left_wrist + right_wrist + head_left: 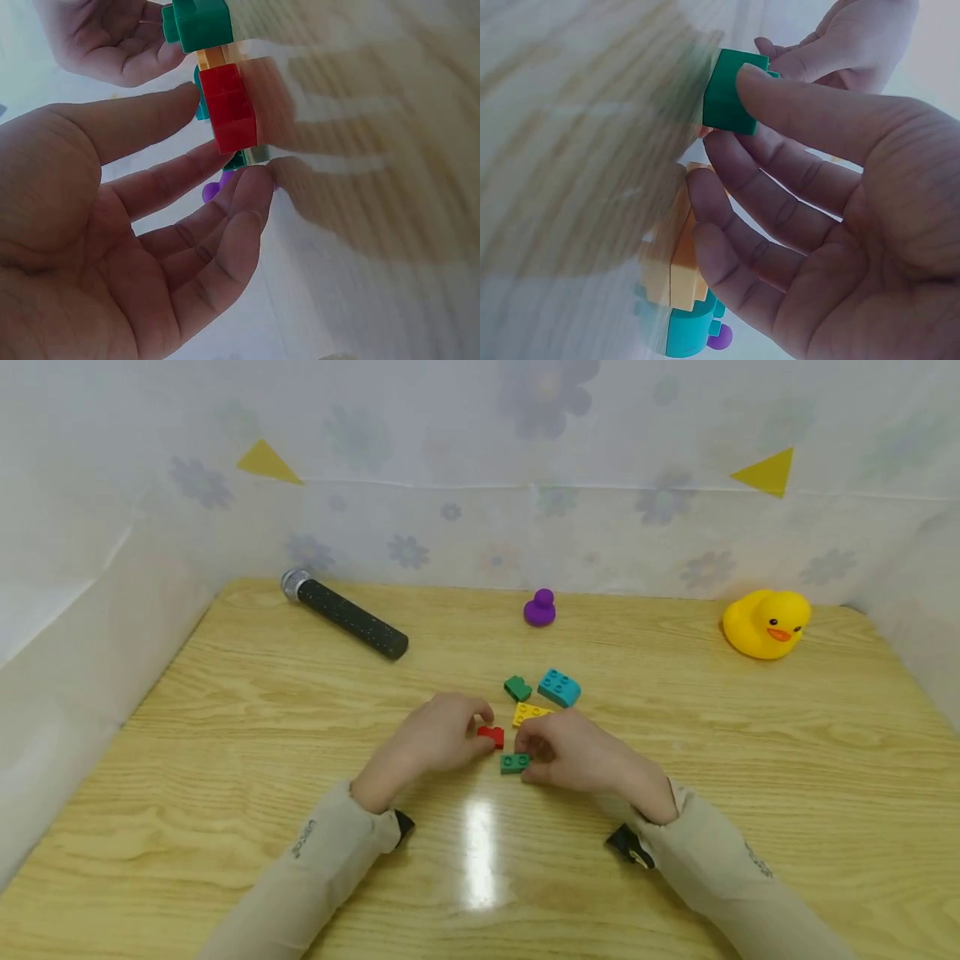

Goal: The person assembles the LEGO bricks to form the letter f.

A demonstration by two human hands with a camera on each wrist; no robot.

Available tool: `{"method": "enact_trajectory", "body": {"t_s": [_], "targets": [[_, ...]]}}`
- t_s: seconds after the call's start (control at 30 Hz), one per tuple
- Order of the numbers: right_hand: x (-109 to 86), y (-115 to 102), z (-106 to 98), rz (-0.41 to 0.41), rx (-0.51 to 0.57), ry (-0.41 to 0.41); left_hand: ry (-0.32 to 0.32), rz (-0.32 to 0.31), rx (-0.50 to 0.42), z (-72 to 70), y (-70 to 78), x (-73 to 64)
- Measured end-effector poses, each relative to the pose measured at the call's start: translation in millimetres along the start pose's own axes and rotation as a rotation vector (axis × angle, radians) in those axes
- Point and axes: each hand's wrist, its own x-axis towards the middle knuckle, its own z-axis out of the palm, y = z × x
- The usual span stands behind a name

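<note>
My left hand [435, 735] about red brick [492, 737], cannot tell whether gripping; my right hand [577, 752] pinching nearer green brick [512, 764]. Yellow duck [759, 625]: far right corner of table [225, 735].

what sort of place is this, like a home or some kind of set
Probably a small play or filming corner: a wood-grain table with toy blocks, a yellow duck, and a flower-print backdrop behind.
</note>
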Motion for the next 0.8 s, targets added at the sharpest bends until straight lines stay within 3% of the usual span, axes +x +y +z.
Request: {"method": "enact_trajectory", "body": {"t_s": [0.8], "targets": [[1.6,0.7,3.4,-0.031,-0.016,0.028,0.007,-0.034,0.027,2.7,-1.8,1.7]]}}
